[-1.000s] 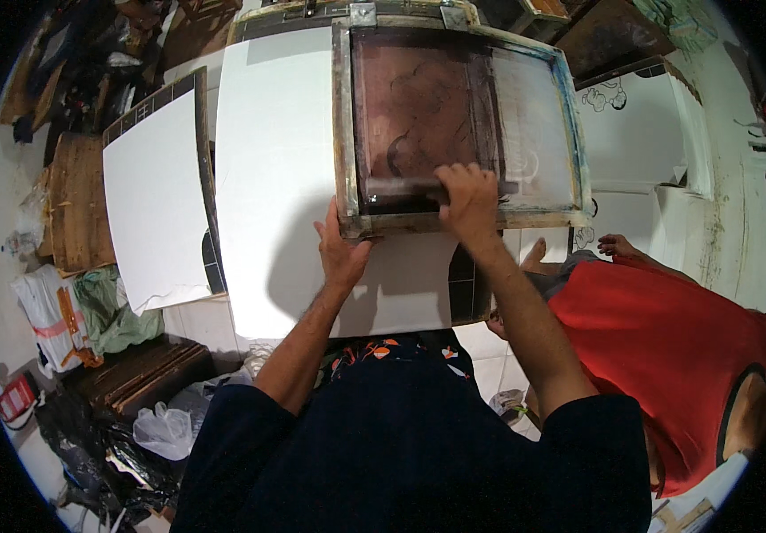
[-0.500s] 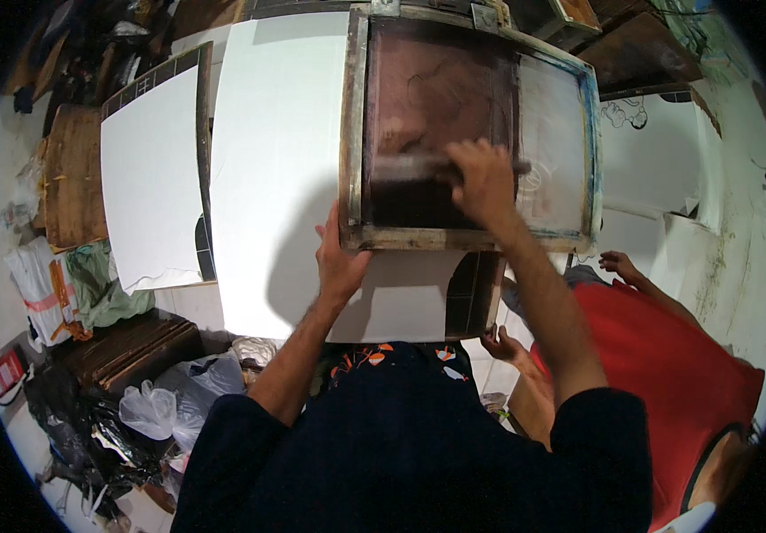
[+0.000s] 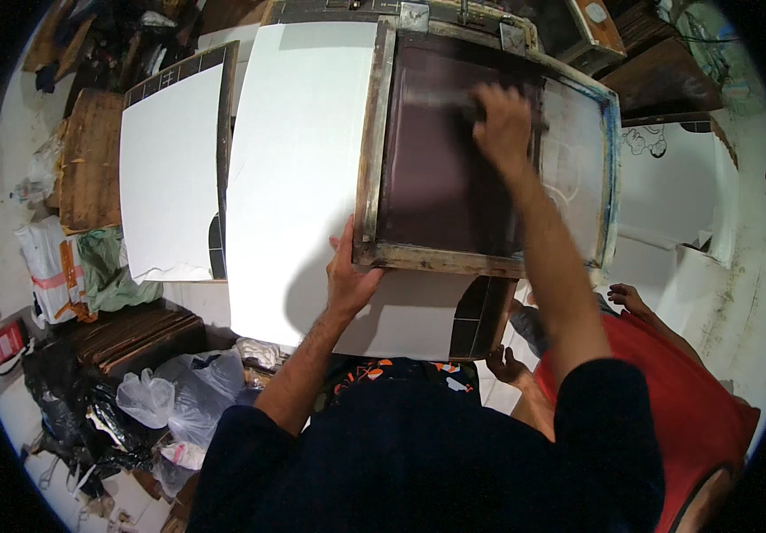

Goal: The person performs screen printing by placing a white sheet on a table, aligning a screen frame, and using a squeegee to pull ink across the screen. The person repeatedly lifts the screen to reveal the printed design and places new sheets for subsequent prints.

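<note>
A wooden-framed printing screen point(image 3: 443, 259) lies over a white sheet point(image 3: 299, 178). Its mesh point(image 3: 441, 178) is dark purplish brown, with a pale strip on the right. My right hand point(image 3: 502, 124) is closed on a squeegee point(image 3: 436, 96), blurred by motion, which lies crosswise on the far part of the mesh. My left hand point(image 3: 350, 277) grips the frame's near left corner, fingers along its outer edge and thumb below. Metal hinge clamps point(image 3: 414, 16) hold the frame's far side.
Another white sheet on a board point(image 3: 174, 173) lies left. On the right, a person in a red top point(image 3: 676, 400) sits close to my right arm, near a sheet with a line drawing point(image 3: 645, 140). Plastic bags point(image 3: 192, 400) and stacked brown boards point(image 3: 134, 338) lie lower left.
My right hand has pushed the squeegee away from me, toward the far end of the mesh. My left hand stays at the frame corner. The whole view has shifted slightly.
</note>
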### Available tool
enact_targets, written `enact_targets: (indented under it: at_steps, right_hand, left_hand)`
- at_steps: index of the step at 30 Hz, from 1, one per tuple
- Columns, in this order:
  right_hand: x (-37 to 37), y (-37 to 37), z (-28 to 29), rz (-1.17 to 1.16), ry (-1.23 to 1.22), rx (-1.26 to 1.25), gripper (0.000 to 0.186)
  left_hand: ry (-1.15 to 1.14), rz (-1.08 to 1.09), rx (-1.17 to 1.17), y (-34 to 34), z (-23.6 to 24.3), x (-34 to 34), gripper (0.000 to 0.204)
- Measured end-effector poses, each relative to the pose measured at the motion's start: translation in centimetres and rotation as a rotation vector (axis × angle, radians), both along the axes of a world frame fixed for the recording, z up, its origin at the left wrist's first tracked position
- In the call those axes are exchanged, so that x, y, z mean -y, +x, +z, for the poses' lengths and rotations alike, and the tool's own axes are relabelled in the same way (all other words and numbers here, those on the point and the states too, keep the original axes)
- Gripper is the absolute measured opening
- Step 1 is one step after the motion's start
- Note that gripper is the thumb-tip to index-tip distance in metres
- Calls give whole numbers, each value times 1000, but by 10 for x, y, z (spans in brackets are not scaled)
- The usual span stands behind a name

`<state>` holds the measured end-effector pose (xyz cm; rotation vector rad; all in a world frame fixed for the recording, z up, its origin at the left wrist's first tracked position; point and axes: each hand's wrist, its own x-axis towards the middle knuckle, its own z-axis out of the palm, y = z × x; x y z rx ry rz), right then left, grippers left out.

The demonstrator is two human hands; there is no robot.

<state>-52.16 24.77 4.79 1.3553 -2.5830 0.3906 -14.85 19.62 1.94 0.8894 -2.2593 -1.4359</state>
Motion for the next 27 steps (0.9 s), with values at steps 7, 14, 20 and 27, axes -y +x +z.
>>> enact_targets:
  at_steps: [7,14,20,27]
  right_hand:
    - [-136,202,54,-20,43,227,58]
    - [-123,171,142,-3,-320,-282,42]
    - [-99,41,270,-86,-276,-477,50]
    - [-104,-98,348,-306,-167,-428,86]
  left_hand:
    - [122,55,-29,-8,13,0,102]
    - [122,12,-358,-40,155,14,108]
    - [196,-93,-579,-66,207,121,91]
    - [372,1008,240,187,-73,283,90]
